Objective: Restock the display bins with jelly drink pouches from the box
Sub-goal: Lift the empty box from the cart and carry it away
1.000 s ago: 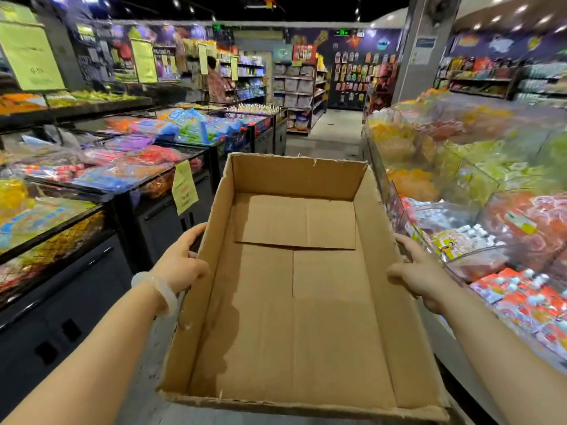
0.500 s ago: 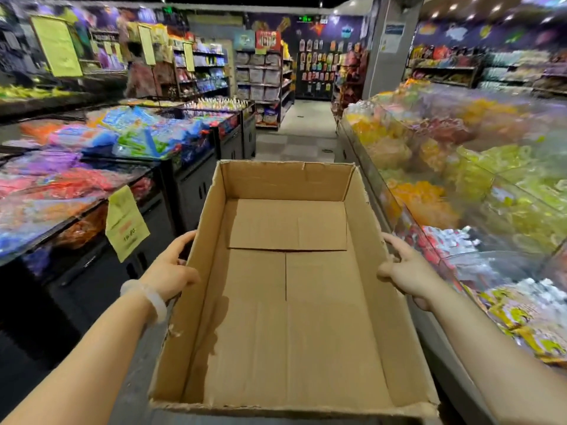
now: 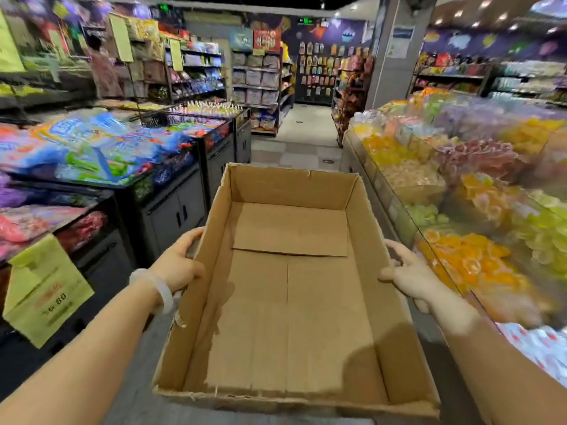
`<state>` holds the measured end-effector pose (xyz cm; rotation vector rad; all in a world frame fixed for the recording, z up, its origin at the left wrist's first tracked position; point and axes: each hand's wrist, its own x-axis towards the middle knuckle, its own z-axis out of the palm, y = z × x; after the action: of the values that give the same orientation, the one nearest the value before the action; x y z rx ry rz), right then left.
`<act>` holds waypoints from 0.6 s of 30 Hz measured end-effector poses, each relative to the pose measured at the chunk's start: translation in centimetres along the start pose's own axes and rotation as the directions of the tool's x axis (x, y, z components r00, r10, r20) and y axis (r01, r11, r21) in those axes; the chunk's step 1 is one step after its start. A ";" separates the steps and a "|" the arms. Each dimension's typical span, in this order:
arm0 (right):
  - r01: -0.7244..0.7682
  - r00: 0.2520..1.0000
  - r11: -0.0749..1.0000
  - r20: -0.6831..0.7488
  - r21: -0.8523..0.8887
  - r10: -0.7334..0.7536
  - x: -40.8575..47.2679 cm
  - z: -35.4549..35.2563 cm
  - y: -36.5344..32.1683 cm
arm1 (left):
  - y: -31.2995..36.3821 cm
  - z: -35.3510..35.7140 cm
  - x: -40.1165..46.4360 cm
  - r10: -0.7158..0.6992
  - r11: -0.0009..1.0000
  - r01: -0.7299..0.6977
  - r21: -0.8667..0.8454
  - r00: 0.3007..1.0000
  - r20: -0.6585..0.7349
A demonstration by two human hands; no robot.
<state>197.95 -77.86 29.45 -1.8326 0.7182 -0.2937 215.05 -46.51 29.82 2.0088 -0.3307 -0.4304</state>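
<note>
An open brown cardboard box fills the middle of the view, held out in front of me at waist height. Nothing lies inside it; only its folded bottom flaps show. My left hand, with a pale bangle on the wrist, grips the box's left wall. My right hand grips the right wall. Clear display bins along the right hold orange, yellow, green and purple jelly packs, blurred by motion.
Dark cabinets with colourful snack bags on top line the left side, with a yellow price tag hanging near my left arm. A tiled aisle runs ahead between the displays toward shelves and a pillar.
I have walked forward along the aisle with the box. The left cabinets and right bins have slid past toward me; the red and white pouches at the right have dropped out of view.
</note>
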 end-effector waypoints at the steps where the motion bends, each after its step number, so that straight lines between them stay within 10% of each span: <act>1: 0.003 1.000 1.000 0.002 -0.005 -0.003 2.6 0.1 -1.0 | 0.9 -0.2 2.4 0.012 1.000 -0.012 -0.005 1.000 -0.007; 18: -0.067 0.997 0.995 -0.038 -0.076 0.064 47.4 6.3 -9.1 | 6.9 -1.6 50.2 0.007 1.000 -0.005 -0.020 0.998 0.066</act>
<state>241.48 -99.54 28.88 -1.8764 0.8233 -0.2595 260.51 -68.84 28.70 1.9773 -0.3722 -0.4953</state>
